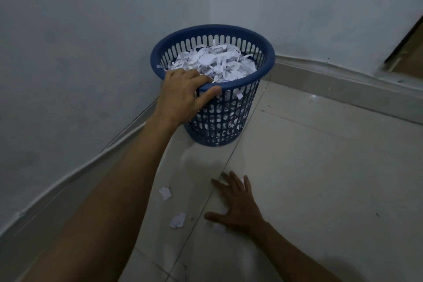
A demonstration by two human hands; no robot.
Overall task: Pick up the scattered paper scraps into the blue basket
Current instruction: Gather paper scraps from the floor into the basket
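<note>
Blue basket point(229, 119): stands on the tiled floor point(320, 178) in the upper middle of the frame, in the corner where two pale walls meet — heaped near its rim with white paper shreds point(215, 62), some poking through the side slots.
Left hand point(183, 94): its grip is clamped on the basket's near rim, fingers curled over the edge to the inside, thumb pressed on the outside.
Right hand point(235, 204): lower middle of the frame, palm down on the floor with fingers spread and straight — grip apart, pressing on small scraps that show pale at its edges.
Loose scraps: one torn piece point(165, 192) and another crumpled one point(177, 220) lie on the floor just left of the right hand, between the two forearms.
Door frame point(405, 46): dark edge at the far upper right.
</note>
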